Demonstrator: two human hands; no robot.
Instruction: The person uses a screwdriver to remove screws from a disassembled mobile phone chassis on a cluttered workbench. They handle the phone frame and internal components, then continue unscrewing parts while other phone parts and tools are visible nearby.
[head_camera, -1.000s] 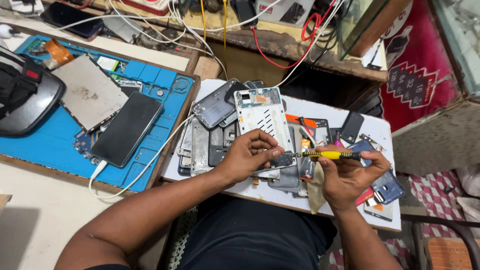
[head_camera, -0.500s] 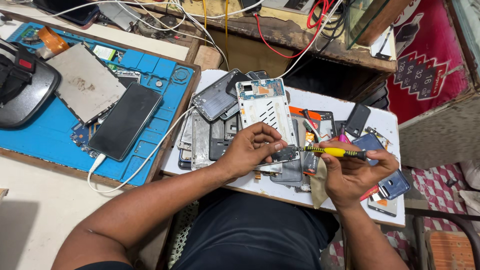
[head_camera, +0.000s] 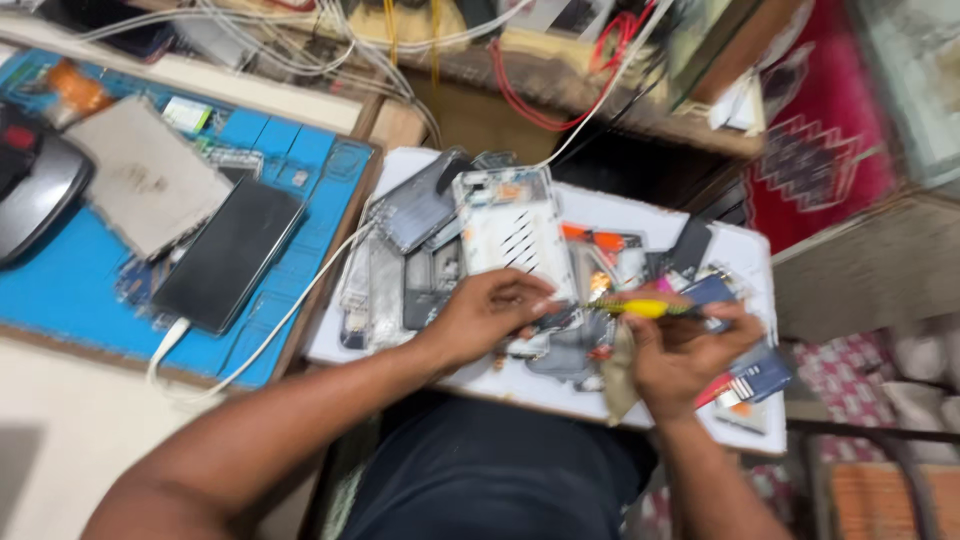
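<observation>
While the frame is motion-blurred, the layout reads fine. Left hand (head_camera: 490, 315) has its fingers curled down onto a small dark phone part (head_camera: 560, 322) at the front of the white tray (head_camera: 745, 262), pinning it so it can't slide. Right hand (head_camera: 680, 350) has its fingers wrapped around a yellow-handled screwdriver (head_camera: 640, 308), held near level with the tip pointing at the pinned part; tip and part look to be touching, but blur makes that uncertain. A bit of cloth (head_camera: 620, 375) hangs from under the right hand.

Tray sits across the person's lap, which keeps the work close under both hands. It is heaped with phone shells; a white phone frame (head_camera: 515, 235) lies on top just behind the left hand, a grey back cover (head_camera: 415, 210) beside it.

To the left, on the worktop, a blue mat (head_camera: 60, 290) carries a black phone (head_camera: 228, 255) with a white cable (head_camera: 260, 345) plugged in, plus a grey plate (head_camera: 145, 180). Wires (head_camera: 540, 90) tangled along the back.
</observation>
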